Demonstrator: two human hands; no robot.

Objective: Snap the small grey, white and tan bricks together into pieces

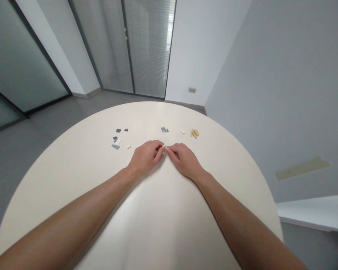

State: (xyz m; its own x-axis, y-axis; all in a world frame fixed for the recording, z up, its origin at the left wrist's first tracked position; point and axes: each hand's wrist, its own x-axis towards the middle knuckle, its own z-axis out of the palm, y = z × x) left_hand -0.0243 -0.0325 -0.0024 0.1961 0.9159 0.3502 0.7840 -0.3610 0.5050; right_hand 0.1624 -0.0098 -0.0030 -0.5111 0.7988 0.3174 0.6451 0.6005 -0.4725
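Note:
My left hand and my right hand meet near the middle of the table, fingertips almost touching. Between them they pinch a small whitish piece, mostly covered by the fingers, so its exact kind does not show. Just beyond the hands lie a few flat grey pieces. A small white piece and a cluster of tan pieces rest beyond my right hand. Nearest my left hand on the outer side is a little white piece.
On the left of the round white table lie dark grey pieces, a white flat piece and a grey flat piece. A glass partition and a wall stand beyond the table's edge.

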